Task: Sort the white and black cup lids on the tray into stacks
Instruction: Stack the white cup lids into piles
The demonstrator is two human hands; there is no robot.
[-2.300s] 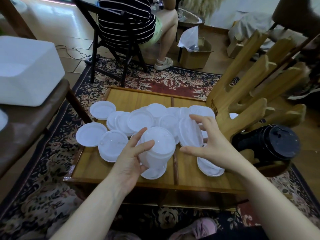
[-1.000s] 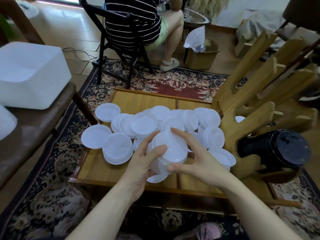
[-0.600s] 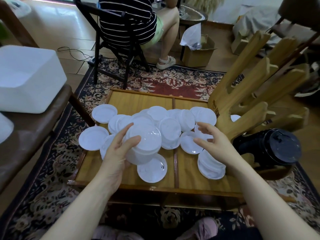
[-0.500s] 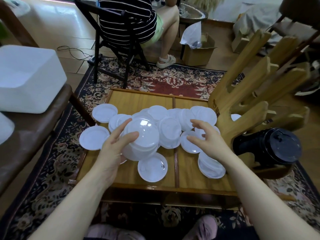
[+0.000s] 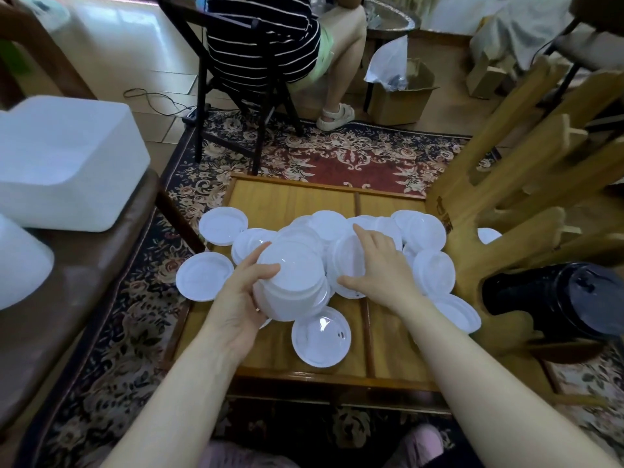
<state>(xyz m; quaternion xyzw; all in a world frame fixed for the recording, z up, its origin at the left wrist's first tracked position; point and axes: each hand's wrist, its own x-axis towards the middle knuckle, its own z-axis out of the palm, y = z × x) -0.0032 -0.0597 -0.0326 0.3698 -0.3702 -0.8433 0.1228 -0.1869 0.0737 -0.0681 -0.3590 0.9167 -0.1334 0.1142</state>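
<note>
Two hands: left grip [image 5: 241, 300] clamps white lid stack [image 5: 292, 285], right grip [image 5: 381, 271] spread apart.

One white stack [image 5: 291, 285], about fifteen loose white lids [image 5: 320, 336], one black stack [image 5: 553, 298].

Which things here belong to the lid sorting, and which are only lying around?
Part of the job:
- stack of white lids, held by the left hand
- loose white lids on the wooden tray
- right hand, reaching onto a lid
- black lid stack

Just lying about:
- white foam box
- cardboard box
- wooden rack
</note>
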